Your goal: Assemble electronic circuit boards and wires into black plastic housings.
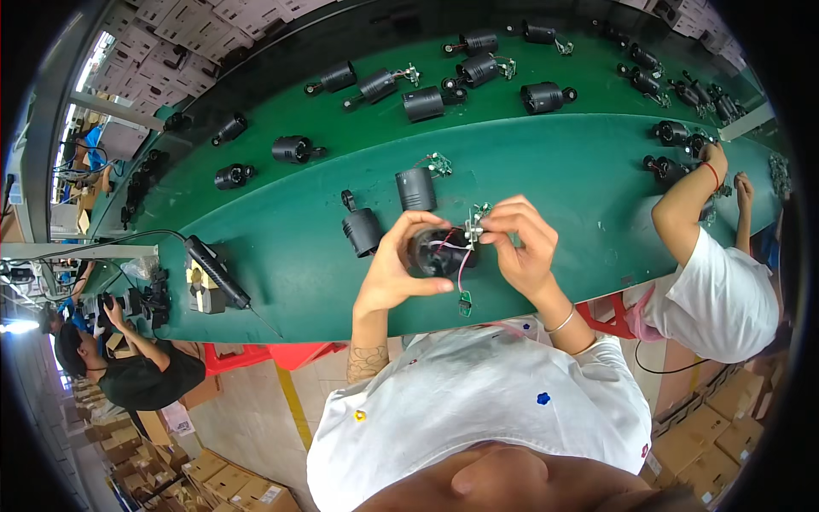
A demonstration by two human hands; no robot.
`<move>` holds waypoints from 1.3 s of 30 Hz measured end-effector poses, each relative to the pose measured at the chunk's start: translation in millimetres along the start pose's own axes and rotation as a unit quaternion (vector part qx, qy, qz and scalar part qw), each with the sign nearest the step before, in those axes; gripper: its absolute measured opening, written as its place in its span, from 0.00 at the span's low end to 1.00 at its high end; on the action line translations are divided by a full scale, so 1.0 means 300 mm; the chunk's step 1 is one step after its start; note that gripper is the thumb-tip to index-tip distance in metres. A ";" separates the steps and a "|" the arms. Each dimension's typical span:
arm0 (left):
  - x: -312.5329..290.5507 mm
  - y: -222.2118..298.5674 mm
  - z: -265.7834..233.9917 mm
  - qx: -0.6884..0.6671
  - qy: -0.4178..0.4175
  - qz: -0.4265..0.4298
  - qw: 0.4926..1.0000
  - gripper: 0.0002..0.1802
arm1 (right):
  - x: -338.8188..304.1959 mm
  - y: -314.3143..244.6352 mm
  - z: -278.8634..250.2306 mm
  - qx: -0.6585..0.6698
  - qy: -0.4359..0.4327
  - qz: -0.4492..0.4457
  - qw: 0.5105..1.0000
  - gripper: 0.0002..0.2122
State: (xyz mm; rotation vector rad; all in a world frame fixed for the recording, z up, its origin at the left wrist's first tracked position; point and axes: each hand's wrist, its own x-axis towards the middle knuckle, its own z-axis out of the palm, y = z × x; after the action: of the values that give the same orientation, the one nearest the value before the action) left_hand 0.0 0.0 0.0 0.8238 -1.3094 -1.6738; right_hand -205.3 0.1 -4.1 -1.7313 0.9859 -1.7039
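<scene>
My left hand (394, 266) is wrapped around a black cylindrical housing (424, 256), its open end tipped up toward me. With thumb and fingers, my right hand (522, 243) pinches a small circuit board (473, 230) at the housing's rim. Red and white wires run from the board into the housing. A second, smaller green board (465, 304) dangles on a pinkish wire below. Just beyond my hands stands another black housing (415, 189) with a wired circuit board (439, 164) at its top. Left of it lies a black housing (363, 232) with a ring-ended part.
A black electric screwdriver (217, 273) rests on a stand at the left of the green table (316, 299). Several housings, such as one (424, 103), lie on the green belt (358, 128) beyond. Co-workers sit at right (717, 282) and left (145, 375).
</scene>
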 end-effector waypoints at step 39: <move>-0.043 0.001 0.183 -0.083 -0.044 0.048 0.994 0.51 | -0.004 -0.025 0.004 0.553 0.015 0.454 0.698 0.09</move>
State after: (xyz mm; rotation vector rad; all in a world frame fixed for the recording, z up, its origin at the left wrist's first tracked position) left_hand -42.4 34.9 13.4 0.5869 -1.2306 -1.7316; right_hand -203.0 5.4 0.8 -0.2747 0.4277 -1.1375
